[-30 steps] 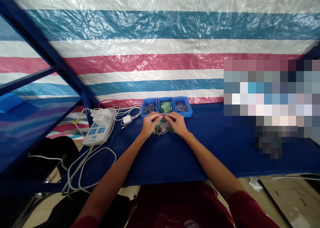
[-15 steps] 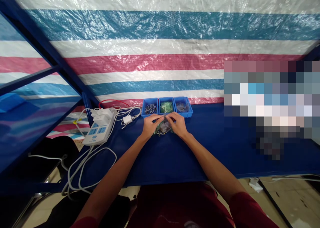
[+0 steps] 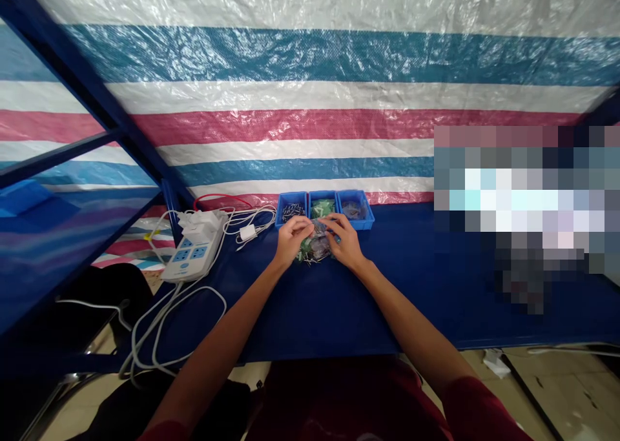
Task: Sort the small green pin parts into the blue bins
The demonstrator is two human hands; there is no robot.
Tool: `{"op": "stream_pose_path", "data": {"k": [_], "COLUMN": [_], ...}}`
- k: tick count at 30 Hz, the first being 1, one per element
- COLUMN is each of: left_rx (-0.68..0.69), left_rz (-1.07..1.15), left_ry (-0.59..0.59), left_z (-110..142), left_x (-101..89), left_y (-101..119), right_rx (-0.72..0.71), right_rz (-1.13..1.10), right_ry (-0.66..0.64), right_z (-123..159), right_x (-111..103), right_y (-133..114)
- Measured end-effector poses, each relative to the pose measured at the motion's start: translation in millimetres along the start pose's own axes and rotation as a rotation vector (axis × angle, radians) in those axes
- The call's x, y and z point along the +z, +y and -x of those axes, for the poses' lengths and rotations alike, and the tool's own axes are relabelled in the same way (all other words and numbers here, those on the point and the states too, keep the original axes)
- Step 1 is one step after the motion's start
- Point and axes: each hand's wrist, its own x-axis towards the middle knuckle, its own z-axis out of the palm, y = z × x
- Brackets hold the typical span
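My left hand is closed in a pinch at the edge of a small clear plastic piece; its exact kind is too small to tell. My right hand faces it from the other side, thumb and forefinger apart, with the fingertips near or touching the plastic. Below both hands lies a heap of mixed small parts, with green bits, thin metal pieces and clear plastic ones. Behind them stand three joined blue bins: the left bin has thin metal parts, the middle bin green pieces, the right bin clear plastic pieces.
On the left a white power strip with plugged-in adapters sits among looped white cables. A small white charger lies beside the bins. A striped plastic sheet hangs behind the blue table. Pixelation covers the right side.
My right thumb and forefinger have spread apart, and my hands show more of the clear plastic between them. Earlier both hands pinched together over the heap. The view has tilted slightly upward.
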Motion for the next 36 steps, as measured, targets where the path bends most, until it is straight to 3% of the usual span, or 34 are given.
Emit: {"op": "stream_pose_path", "data": {"k": [4, 10, 17, 26, 36], "left_rx": [0.013, 0.200, 0.112, -0.050, -0.011], "left_rz": [-0.058, -0.293, -0.265, -0.084, -0.024], "left_ry": [-0.058, -0.088, -0.090, -0.032, -0.102], "left_z": [-0.1, -0.5, -0.4, -2.2, 1.0], "left_x": [-1.6, -4.9, -6.5, -6.6, -2.7], "left_y": [-0.5, -2.3, -8.2, -4.7, -1.7], "right_rx": [-0.027, 0.095, 0.217, -0.094, -0.071], "right_rz": [0.049, -0.011, -0.097, 0.036, 0.115], "right_ry": [0.026, -0.011, -0.016, 0.043, 0.008], "right_z": [0.5, -2.3, -1.5, -1.4, 1.1], "right_x": [3.5, 2.3, 2.7, -0.3, 5.2], "right_y": [1.9, -2.7, -2.9, -3.9, 0.8]}}
